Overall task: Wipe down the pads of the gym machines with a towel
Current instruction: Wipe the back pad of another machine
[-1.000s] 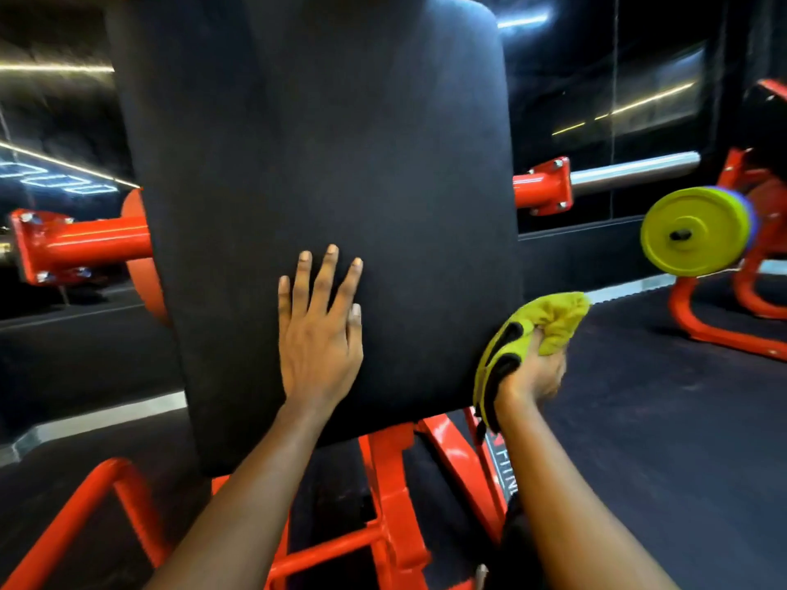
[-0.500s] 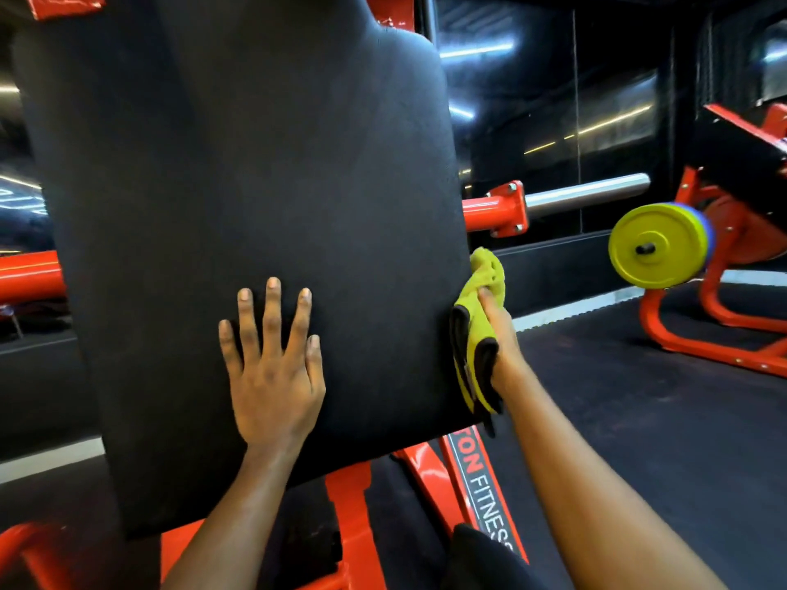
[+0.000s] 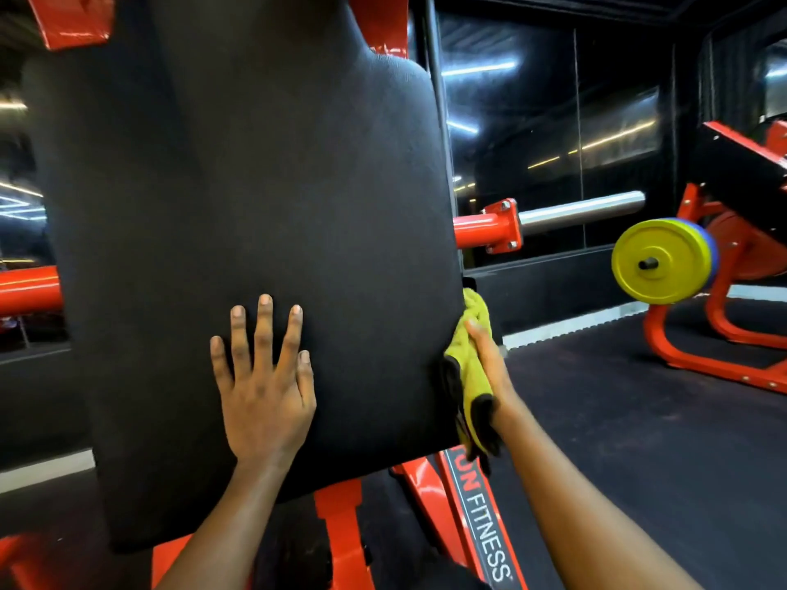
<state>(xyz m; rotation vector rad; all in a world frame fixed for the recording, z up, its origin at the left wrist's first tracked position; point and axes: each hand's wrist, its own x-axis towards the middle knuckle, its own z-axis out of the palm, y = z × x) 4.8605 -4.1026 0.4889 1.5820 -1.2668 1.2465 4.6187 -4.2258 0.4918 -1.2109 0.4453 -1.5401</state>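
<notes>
The left hand (image 3: 264, 393) lies flat, fingers spread, on the near part of the black pad (image 3: 255, 185). The right hand (image 3: 492, 370) holds a yellow towel (image 3: 466, 376) against the pad's right edge.

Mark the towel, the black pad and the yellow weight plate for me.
towel (image 3: 465, 368): head view, yellow fold at the pad's right edge.
black pad (image 3: 255, 185): head view, middle of its face.
yellow weight plate (image 3: 677, 249): head view, face beside the hub.

The orange frame bar (image 3: 479, 521) below the pad reads "FITNESS" in white, after orange letters "ON".
</notes>
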